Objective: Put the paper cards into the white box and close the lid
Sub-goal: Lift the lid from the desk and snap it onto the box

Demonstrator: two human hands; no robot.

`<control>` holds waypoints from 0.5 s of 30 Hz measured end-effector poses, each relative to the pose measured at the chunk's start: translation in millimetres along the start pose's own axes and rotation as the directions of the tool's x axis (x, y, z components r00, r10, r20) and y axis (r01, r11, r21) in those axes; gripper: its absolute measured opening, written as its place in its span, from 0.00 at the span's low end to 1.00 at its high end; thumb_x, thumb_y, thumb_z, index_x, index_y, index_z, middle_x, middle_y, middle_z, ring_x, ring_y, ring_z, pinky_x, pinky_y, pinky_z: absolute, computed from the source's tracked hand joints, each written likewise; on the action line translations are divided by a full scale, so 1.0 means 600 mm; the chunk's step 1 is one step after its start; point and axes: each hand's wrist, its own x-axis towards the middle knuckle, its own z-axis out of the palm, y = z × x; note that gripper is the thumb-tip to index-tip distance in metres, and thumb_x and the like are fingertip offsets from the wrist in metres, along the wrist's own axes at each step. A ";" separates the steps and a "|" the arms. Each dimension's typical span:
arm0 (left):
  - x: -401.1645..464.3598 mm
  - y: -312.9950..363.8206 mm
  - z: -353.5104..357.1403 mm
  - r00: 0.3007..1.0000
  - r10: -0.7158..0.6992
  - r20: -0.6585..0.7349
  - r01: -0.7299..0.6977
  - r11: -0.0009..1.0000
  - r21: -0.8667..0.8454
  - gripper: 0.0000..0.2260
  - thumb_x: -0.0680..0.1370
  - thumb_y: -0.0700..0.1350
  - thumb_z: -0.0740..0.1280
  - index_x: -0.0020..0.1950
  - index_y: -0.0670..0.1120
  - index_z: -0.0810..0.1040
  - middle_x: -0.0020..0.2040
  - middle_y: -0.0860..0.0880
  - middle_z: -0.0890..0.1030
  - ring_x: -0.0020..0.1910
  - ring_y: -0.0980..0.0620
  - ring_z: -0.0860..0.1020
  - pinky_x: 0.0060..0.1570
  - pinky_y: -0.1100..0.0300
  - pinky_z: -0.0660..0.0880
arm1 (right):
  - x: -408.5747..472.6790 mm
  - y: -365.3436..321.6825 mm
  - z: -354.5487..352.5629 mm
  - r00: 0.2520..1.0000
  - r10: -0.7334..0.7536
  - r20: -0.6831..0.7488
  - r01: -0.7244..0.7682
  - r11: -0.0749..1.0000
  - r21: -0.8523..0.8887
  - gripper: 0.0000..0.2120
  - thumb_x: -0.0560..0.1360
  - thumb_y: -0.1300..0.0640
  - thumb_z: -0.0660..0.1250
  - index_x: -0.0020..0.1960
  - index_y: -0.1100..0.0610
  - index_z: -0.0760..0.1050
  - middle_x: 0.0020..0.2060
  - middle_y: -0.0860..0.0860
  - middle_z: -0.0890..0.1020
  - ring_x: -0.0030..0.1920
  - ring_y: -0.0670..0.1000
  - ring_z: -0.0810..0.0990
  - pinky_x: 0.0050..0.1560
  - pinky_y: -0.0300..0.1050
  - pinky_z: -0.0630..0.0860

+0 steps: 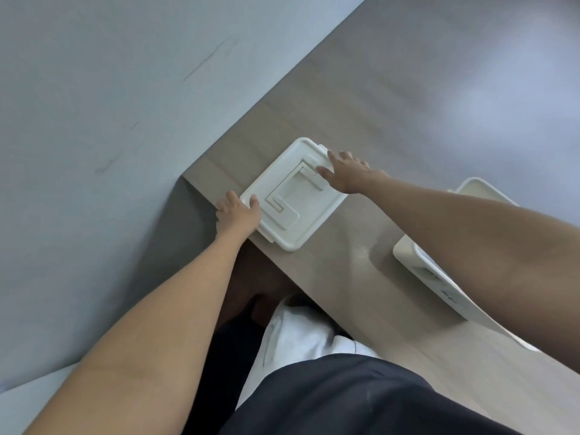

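The white box (292,211) sits near the corner of the wooden table with its lid down; a recessed handle shape shows on top. My left hand (237,215) grips the box's near-left end, thumb on the lid and fingers wrapped over the edge. At the far-right end, my right hand (343,172) rests on the lid, fingers spread over its rim and the latch there. No paper cards are visible; the inside of the box is hidden.
The table (361,262) has its corner just left of the box, with grey floor (94,120) beyond. A second white container (439,277) stands at the right, partly hidden by my right forearm. My legs are below the table edge.
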 end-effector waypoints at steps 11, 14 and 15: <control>-0.031 0.000 0.024 0.925 -0.345 0.157 0.372 0.748 -0.550 0.21 0.82 0.47 0.58 0.73 0.43 0.58 0.66 0.39 0.73 0.51 0.44 0.74 0.52 0.48 0.79 | 0.022 -0.020 0.022 0.989 0.132 -0.065 -0.113 0.965 0.237 0.29 0.81 0.41 0.52 0.69 0.62 0.69 0.72 0.62 0.63 0.72 0.63 0.61 0.71 0.58 0.62; -0.039 0.007 0.022 0.909 -0.383 0.164 0.403 0.709 -0.578 0.22 0.83 0.47 0.58 0.75 0.42 0.58 0.67 0.39 0.74 0.52 0.43 0.74 0.55 0.48 0.77 | 0.023 -0.021 0.038 0.977 0.213 -0.032 -0.189 0.918 0.350 0.27 0.81 0.42 0.51 0.59 0.64 0.74 0.70 0.64 0.64 0.71 0.64 0.61 0.70 0.59 0.62; -0.040 0.007 0.022 0.906 -0.389 0.164 0.407 0.703 -0.583 0.22 0.83 0.47 0.58 0.75 0.42 0.59 0.67 0.39 0.73 0.54 0.42 0.75 0.57 0.47 0.77 | 0.025 -0.021 0.042 0.970 0.241 -0.025 -0.213 0.897 0.386 0.27 0.80 0.42 0.51 0.57 0.65 0.75 0.70 0.65 0.64 0.71 0.64 0.61 0.70 0.58 0.62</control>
